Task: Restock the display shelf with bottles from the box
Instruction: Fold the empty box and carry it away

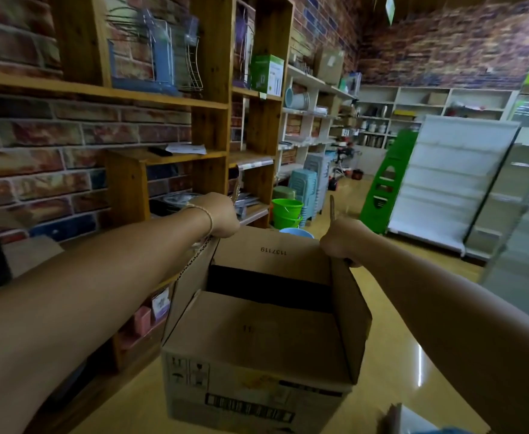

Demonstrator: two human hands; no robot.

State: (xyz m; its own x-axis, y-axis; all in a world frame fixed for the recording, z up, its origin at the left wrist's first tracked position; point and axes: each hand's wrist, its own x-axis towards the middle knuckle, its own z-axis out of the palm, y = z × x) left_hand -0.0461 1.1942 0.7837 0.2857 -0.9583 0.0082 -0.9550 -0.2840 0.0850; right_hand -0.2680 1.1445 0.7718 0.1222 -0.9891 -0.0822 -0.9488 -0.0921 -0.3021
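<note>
A brown cardboard box (pixel 257 339) hangs in front of me with its flaps partly open; a dark gap shows between the inner flaps and no bottles are visible inside. My left hand (pixel 218 219) grips the top edge of the left side flap. At the far right corner my right hand (pixel 341 241) grips the right flap. Both arms reach forward with the box held between them above the shiny floor. The wooden display shelf (pixel 175 101) stands to the left against a brick-pattern wall.
Green buckets (pixel 286 211) and stacked plastic stools (pixel 307 186) sit on the floor just past the box. A green step stand (pixel 385 183) and a white gondola shelf (pixel 451 183) stand on the right. The aisle between them runs toward white back shelving (pixel 413 104).
</note>
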